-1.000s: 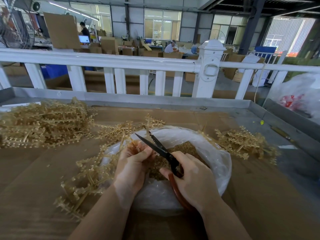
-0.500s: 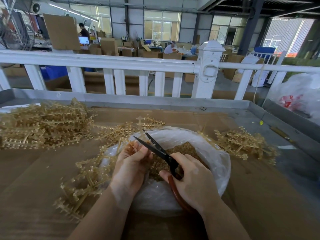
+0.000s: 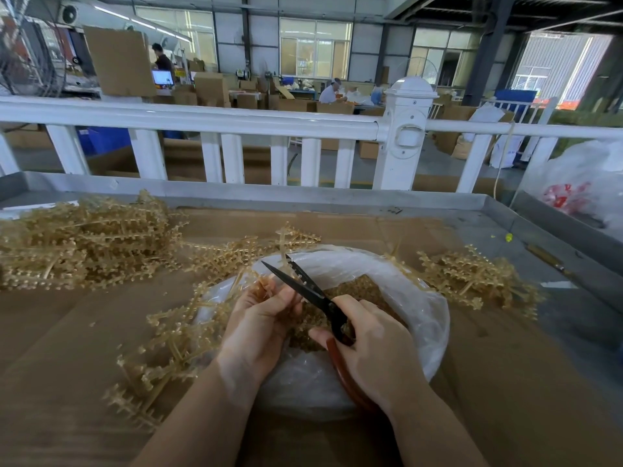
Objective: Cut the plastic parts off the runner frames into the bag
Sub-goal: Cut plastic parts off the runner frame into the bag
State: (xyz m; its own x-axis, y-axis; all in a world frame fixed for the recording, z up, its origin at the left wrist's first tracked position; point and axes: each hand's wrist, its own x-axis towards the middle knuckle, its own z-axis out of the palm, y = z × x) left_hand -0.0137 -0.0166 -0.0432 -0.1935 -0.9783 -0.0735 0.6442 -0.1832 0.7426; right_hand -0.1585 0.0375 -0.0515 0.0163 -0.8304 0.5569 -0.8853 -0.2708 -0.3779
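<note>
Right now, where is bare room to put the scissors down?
Bare cardboard right of the bag, below the small frame heap. More lies at the near left corner. Crowded: the big pile far left, frames beside the left hand.

An open bag (image 3: 424,318) sits mid-table on cardboard (image 3: 67,332), with cut parts (image 3: 367,291) inside. Runner frames are piled far left (image 3: 81,244), just left of the bag (image 3: 175,338), and to its right (image 3: 472,278). Both hands work over the bag; behind the table runs a railing (image 3: 209,119).
</note>
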